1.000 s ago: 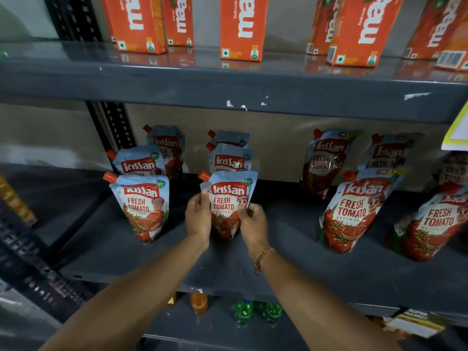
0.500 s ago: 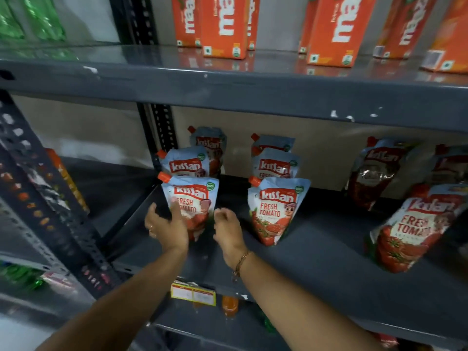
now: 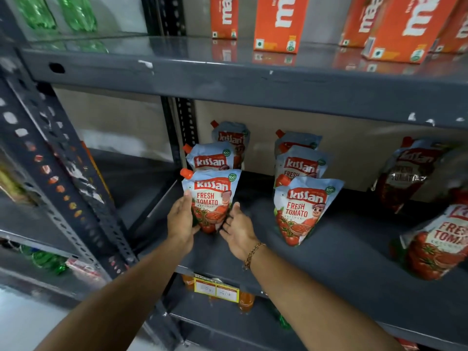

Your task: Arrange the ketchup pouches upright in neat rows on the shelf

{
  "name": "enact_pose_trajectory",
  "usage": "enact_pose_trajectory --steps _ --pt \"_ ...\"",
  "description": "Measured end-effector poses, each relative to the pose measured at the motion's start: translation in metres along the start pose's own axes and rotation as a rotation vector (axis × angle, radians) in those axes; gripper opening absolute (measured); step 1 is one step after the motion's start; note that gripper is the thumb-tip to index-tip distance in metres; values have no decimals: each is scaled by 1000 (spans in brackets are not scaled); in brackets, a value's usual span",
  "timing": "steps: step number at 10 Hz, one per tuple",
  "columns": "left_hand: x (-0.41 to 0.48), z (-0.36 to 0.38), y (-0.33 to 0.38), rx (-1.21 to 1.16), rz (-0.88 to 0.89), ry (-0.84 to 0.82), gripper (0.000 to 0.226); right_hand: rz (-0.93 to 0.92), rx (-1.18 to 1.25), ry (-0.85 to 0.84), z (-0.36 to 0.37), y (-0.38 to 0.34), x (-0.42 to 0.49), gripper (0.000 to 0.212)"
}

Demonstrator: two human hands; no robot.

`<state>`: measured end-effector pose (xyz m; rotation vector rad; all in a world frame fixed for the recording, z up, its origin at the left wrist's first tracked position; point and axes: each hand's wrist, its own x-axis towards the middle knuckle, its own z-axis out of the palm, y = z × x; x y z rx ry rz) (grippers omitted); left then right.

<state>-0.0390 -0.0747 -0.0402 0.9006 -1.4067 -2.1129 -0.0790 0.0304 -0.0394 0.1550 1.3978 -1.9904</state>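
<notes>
Ketchup pouches stand on the grey middle shelf [image 3: 329, 254]. The left row's front pouch [image 3: 211, 196] is upright, with two more pouches [image 3: 212, 158] behind it. My left hand [image 3: 181, 219] presses its left side and my right hand [image 3: 238, 230] cups its lower right side, fingers spread. A second row has its front pouch [image 3: 302, 211] upright, with two behind. Further right, a pouch [image 3: 405, 173] leans and another [image 3: 435, 244] tilts at the frame edge.
Orange juice cartons [image 3: 276, 21] line the upper shelf. Green bottles [image 3: 55, 11] stand at the top left. A perforated grey upright [image 3: 65, 178] runs diagonally on the left. A yellow price label [image 3: 216, 291] hangs on the shelf edge, with orange bottles [image 3: 247, 301] below.
Both hands left the second row's front pouch and moved left to the left row's front pouch, now touching its two sides. The camera has swung left and closer.
</notes>
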Motion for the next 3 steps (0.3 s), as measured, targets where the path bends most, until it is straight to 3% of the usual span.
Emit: enact_pose_trajectory --steps 1,2,3 --pt "-2 -1 0 9 -14 10 16 14 3 6 2 -2 1 55" --pt "-1 0 0 16 -8 63 20 43 -53 16 1 -5 1 58" --pt "-3 -3 -6 190 98 342 40 69 -160 54 -5 -9 -1 61"
